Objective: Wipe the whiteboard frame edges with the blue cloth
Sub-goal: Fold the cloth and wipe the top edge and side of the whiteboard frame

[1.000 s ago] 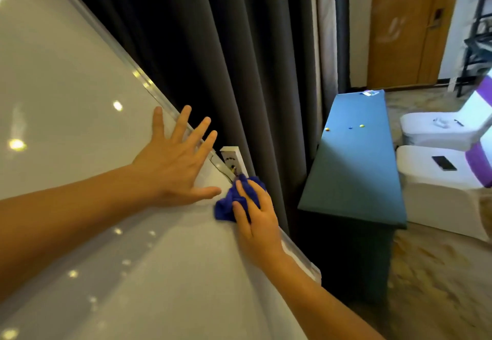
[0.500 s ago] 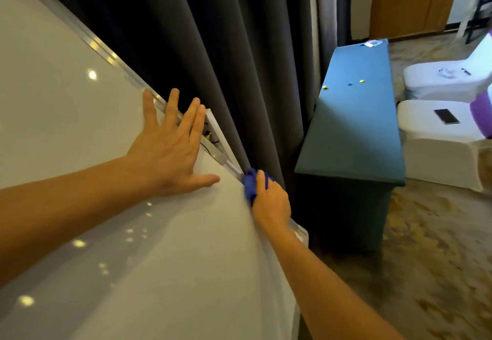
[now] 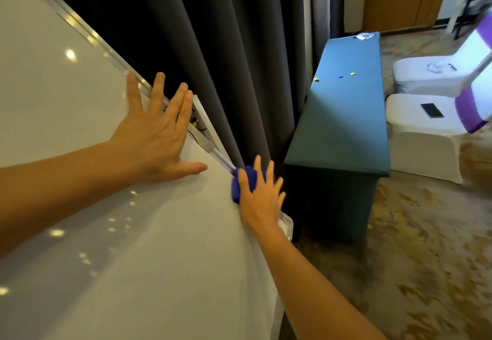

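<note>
A large whiteboard (image 3: 80, 206) fills the left of the view, its silver frame edge (image 3: 106, 49) running diagonally down to the right. My left hand (image 3: 154, 137) lies flat on the board with fingers spread, fingertips over the frame. My right hand (image 3: 261, 195) presses the bunched blue cloth (image 3: 241, 181) onto the frame's right edge, just above the lower corner. Most of the cloth is hidden under my fingers.
Dark grey curtains (image 3: 213, 46) hang right behind the board. A table under a teal cover (image 3: 343, 121) stands to the right with small coloured magnets on it. Two white covered chairs (image 3: 426, 126) sit beyond, one bearing a phone (image 3: 431, 110). The carpeted floor (image 3: 412, 259) spreads below.
My right hand has slid the cloth down along the frame's right edge toward the lower corner. My left hand stays flat on the board. The view has tilted.
</note>
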`<state>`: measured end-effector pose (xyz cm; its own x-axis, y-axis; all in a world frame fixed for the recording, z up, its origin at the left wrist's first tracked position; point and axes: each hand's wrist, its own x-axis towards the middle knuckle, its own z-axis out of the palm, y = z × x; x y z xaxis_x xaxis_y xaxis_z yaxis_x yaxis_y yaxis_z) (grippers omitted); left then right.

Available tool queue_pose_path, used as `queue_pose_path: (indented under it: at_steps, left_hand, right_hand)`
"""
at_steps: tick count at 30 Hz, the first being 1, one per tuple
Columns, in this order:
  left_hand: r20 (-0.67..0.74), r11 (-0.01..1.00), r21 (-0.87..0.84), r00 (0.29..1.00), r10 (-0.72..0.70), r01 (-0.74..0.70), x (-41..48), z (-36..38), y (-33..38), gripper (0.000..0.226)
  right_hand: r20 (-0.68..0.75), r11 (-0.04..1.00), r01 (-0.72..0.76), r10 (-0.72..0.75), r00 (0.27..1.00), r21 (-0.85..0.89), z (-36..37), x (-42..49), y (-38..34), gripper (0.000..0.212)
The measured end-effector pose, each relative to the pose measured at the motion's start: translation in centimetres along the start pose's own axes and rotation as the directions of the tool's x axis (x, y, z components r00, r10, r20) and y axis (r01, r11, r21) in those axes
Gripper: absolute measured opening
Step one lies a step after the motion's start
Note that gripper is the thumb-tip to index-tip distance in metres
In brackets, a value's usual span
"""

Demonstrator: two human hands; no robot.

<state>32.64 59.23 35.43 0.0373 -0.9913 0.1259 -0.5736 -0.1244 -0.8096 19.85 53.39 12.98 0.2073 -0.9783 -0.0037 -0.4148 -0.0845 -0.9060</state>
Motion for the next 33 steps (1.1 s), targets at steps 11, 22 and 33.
queue_pose_path:
  at_steps: [11, 22, 33]
  left_hand:
    - [0.014, 0.998, -0.026, 0.998, -0.062, 0.062, -0.3, -0.6, 0.8, 0.126]
    - [0.090, 0.996, -0.011, 0.993, -0.082, 0.084, -4.0, 1.7, 5.9, 0.110]
    - [0.056, 0.997, -0.016, 0.996, -0.072, 0.073, -3.8, 2.5, 5.2, 0.108]
  right_hand:
    - [0.051, 0.968, 0.092, -0.106, 0.993, 0.233, 0.9, 2.7, -6.2, 0.069]
    - [0.126, 0.968, -0.145, 0.121, 0.985, 0.203, 1.9, 0.8, 0.7, 0.057]
    - [0.150, 0.958, -0.197, 0.168, 0.974, 0.206, 1.5, 0.4, 4.4, 0.065]
